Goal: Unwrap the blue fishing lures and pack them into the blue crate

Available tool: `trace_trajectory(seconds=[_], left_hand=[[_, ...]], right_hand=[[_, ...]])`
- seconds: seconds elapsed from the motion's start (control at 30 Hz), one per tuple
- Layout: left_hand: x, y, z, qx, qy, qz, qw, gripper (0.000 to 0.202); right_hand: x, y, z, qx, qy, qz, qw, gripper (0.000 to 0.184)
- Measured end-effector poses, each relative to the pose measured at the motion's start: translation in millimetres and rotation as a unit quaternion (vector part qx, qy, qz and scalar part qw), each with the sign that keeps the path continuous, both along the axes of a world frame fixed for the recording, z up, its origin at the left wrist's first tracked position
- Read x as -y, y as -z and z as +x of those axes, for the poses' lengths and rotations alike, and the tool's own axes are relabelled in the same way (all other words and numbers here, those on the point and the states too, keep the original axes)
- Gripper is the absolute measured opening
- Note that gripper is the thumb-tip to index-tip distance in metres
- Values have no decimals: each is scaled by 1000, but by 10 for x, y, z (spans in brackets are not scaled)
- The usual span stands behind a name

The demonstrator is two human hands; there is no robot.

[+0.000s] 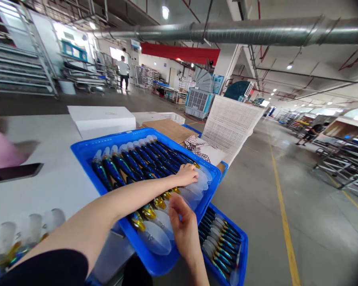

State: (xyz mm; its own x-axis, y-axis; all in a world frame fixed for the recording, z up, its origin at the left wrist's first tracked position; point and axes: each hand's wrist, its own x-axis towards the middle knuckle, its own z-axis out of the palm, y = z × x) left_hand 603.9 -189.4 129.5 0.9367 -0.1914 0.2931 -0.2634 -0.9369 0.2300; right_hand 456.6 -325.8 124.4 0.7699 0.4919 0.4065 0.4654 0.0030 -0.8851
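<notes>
Upper blue tray (pixel 86 153) sits on the white table (pixel 47 178), packed with a row of blue-green fishing lures (pixel 131 163) with clear plastic lips. Left hand (pixel 187 174) lies knuckles-up on the lures at the tray's right end, fingers curled; can't tell if it grips one. Right hand (pixel 182 227) touches the clear lips by the front rim, grasp unclear. A second blue tray (pixel 242 254) of lures sits lower right. A checked cloth (pixel 197 146) lies behind.

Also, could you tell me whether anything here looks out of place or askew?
The blue tray under the left hand and right hand sits askew on the white table, its near corner jutting past the edge above a lower tray. A checked cloth lies crumpled behind it. The lures lie in tidy rows.
</notes>
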Motion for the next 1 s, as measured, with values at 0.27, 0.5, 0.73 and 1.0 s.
trace_trajectory(seconds=[0.27, 0.5, 0.73, 1.0], left_hand=[[218, -84, -10, -27, -32, -54, 998, 15], [42, -420, -731, 2, -38, -99, 994, 33], [-1072, -307, -2808, 87, -105, -211, 968, 25], [-1292, 1064, -4861, 74, -503, -529, 680, 55]], right_hand=[[3, 35, 50, -30, -23, 20, 999, 41], [29, 145, 84, -46, 29, -4, 998, 55], [83, 142, 122, 90, 78, -88, 989, 50], [-447, 648, -1316, 273, -92, -153, 945, 40]])
